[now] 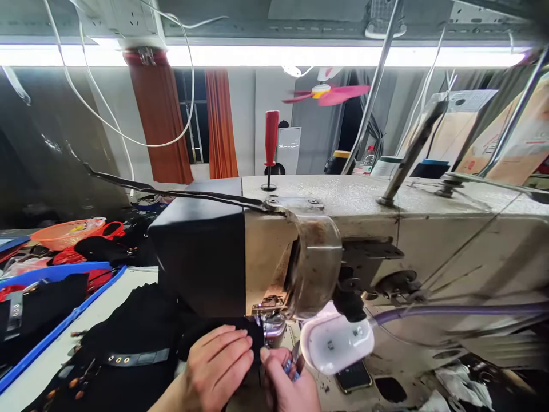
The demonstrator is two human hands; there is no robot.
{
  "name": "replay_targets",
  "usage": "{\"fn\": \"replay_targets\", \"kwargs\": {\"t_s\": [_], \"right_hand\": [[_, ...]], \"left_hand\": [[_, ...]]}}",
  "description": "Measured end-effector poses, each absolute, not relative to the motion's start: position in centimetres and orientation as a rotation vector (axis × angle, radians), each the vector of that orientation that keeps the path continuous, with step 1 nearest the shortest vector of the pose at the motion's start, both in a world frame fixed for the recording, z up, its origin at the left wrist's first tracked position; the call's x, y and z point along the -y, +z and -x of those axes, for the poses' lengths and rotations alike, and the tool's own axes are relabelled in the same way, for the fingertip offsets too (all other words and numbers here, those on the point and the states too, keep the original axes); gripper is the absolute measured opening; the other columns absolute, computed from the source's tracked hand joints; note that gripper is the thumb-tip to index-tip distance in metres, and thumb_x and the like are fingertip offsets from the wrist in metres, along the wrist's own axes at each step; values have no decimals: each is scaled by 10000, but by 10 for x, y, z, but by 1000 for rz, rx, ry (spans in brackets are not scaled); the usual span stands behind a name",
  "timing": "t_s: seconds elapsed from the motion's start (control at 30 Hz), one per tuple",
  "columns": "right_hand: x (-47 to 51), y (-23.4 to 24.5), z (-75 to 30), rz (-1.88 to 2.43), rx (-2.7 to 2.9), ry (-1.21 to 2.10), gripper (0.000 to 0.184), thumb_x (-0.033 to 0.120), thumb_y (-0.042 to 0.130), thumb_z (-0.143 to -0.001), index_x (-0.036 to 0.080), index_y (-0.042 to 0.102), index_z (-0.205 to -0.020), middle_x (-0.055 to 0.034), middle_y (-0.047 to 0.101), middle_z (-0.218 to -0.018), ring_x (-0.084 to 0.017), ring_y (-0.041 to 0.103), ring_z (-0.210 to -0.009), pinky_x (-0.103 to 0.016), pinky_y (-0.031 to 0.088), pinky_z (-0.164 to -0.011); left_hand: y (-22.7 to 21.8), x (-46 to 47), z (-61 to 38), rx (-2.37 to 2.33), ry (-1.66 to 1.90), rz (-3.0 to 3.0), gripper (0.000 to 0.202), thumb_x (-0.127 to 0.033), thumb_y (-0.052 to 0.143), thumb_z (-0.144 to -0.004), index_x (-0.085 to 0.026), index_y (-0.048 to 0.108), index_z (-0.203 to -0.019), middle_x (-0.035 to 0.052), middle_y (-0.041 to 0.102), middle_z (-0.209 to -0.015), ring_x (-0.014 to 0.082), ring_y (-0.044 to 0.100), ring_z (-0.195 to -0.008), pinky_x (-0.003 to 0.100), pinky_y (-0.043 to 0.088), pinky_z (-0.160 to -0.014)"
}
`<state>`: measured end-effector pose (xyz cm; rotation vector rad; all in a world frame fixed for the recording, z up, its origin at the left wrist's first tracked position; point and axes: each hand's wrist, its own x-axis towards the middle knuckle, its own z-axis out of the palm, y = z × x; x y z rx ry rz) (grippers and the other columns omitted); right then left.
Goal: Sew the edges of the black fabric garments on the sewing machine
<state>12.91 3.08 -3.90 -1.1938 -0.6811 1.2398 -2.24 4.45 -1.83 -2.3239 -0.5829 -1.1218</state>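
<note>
Beneath the head of a sewing machine, black cloth lies on the bed and spreads to the left. My left hand rests on this cloth, palm down, fingers together and laid out over it; its thumb is hidden. Close to the needle area, my right hand is closed around what look like thread snips, with a blue grip and a grey blade. Its thumb and forefinger are at the cloth's edge. A black strap with metal eyelets and brown beads lie on the cloth.
A white lamp head hangs right of my right hand, above a phone. Left stands a blue tray of black pieces, with an orange basket behind. A red-handled screwdriver stands upright on the machine.
</note>
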Motion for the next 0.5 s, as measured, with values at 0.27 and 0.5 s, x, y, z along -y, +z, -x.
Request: {"fn": "replay_targets", "kwargs": {"t_s": [0.27,0.5], "right_hand": [[-36,-21,-129,1198,703,1308,410,467,766,-556,178,493,-459,59,426,-351,-54,314,-298,-190,216,-332],[-36,-10,-129,1121,696,1363,529,562,804,-539,129,520,-431,31,478,-363,-35,362,-243,-148,229,-315]], "left_hand": [[-15,-52,27,585,-1037,2410,198,-78,543,-884,-78,673,-1034,86,719,-1042,210,627,-1086,371,542,-956],[-4,-56,24,616,-1044,2392,220,-93,466,-929,-78,663,-1026,88,728,-995,189,650,-1014,322,567,-854]]}}
